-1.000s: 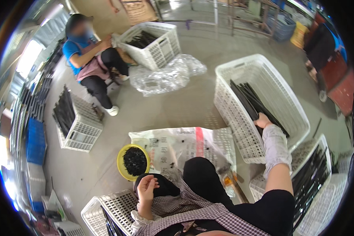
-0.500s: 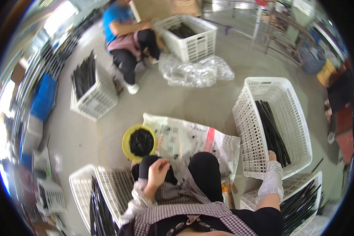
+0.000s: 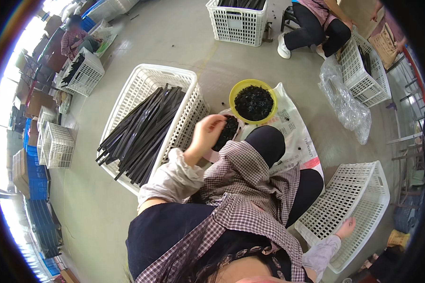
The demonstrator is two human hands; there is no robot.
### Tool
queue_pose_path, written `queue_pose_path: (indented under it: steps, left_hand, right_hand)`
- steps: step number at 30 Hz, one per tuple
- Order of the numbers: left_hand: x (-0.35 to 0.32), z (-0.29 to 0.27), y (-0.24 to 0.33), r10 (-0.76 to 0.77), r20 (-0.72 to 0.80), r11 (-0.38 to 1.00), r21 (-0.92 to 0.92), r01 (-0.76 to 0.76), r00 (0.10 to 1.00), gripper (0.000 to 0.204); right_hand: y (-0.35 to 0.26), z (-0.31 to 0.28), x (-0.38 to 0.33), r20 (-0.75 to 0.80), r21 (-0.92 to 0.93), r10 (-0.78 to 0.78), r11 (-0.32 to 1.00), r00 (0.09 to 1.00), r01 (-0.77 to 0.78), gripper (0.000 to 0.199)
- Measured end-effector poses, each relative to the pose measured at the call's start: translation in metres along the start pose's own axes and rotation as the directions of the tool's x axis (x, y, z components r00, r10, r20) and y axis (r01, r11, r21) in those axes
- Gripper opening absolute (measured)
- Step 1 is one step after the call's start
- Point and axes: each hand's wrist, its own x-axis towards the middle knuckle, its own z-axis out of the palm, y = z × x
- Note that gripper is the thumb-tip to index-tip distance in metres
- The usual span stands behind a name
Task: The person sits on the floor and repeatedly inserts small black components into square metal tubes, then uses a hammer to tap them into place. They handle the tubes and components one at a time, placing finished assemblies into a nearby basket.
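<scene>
My left hand (image 3: 206,134) is raised over a small heap of black pieces (image 3: 229,130) beside my knee. Its fingers are curled together; whatever they may hold is too small to make out. On my right, my right hand (image 3: 346,228) is at a white slatted crate (image 3: 340,191), its fingers curled in and their contents hidden. Past my knees a yellow basin (image 3: 233,97) full of short black pieces (image 3: 254,104) stands by a white printed sack (image 3: 295,137) spread on the floor. To my left, long flat black strips (image 3: 144,134) lie in another white crate (image 3: 186,120).
A seated co-worker (image 3: 316,21) is at the far right, near a crate (image 3: 363,78) and crumpled clear plastic (image 3: 344,96). Another strip-filled crate (image 3: 236,26) stands ahead. At far left another person (image 3: 75,40) sits by a crate (image 3: 87,73). Blue bins (image 3: 38,177) line the left side.
The view has swung to the left. My left hand has gone from above my lap to the small black heap; my right hand no longer reaches onto the strips inside the right crate.
</scene>
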Motion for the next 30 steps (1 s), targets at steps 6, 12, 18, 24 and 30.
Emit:
queue_pose_path:
  steps: [6,12,18,24,30]
  left_hand:
    - [0.003,-0.189,-0.111,0.142,-0.133,0.557,0.830,0.032,0.981,0.041]
    - [-0.022,-0.301,-0.129,-0.346,-0.494,-0.204,0.869,0.450,0.797,0.121]
    - [0.012,-0.351,-0.177,-0.386,-0.335,-0.022,0.935,0.354,0.860,0.116]
    - [0.057,-0.256,-0.173,-0.219,-0.180,0.201,0.953,0.225,0.959,0.105]
    - [0.049,-0.178,-0.131,-0.171,-0.020,0.468,0.878,0.099,0.985,0.095]
  right_hand:
    - [-0.102,0.082,-0.043,0.251,0.138,-0.255,0.964,0.934,0.226,0.031]
    - [-0.206,0.153,-0.127,0.452,0.220,-0.499,0.866,0.739,0.450,0.021]
    - [-0.230,0.199,-0.178,0.419,0.210,-0.589,0.803,0.691,0.557,0.016]
    - [-0.254,0.218,-0.170,0.301,0.161,-0.718,0.687,0.627,0.709,0.014]
    - [-0.249,0.190,-0.208,0.329,0.037,-0.603,0.777,0.727,0.628,0.012]
